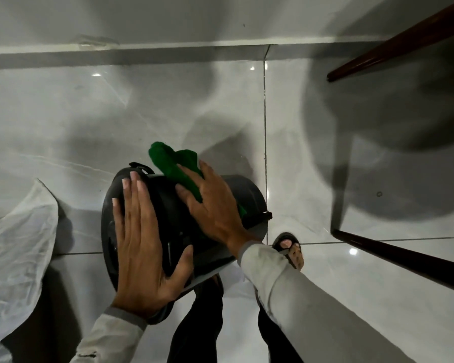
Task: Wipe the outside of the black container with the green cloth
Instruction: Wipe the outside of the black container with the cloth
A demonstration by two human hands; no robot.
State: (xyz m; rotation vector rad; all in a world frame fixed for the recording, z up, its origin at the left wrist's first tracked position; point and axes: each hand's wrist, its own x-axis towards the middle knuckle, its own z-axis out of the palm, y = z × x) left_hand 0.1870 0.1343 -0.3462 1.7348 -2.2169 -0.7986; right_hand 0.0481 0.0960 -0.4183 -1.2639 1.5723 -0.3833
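The black container [172, 226] is round like a bucket and lies tilted over the tiled floor in the lower middle of the head view. My left hand [144, 244] lies flat on its near end, fingers spread, thumb hooked round the rim, holding it steady. My right hand [212, 208] presses the green cloth [176, 166] against the container's upper side. Part of the cloth sticks out beyond my fingers, and a strip of it shows under my palm.
A white plastic sheet or bag [16, 247] lies on the floor at the left. Dark wooden furniture legs [393, 255] stand at the right. My sandalled foot [290, 248] is just right of the container. A low step [142, 57] runs across the far floor.
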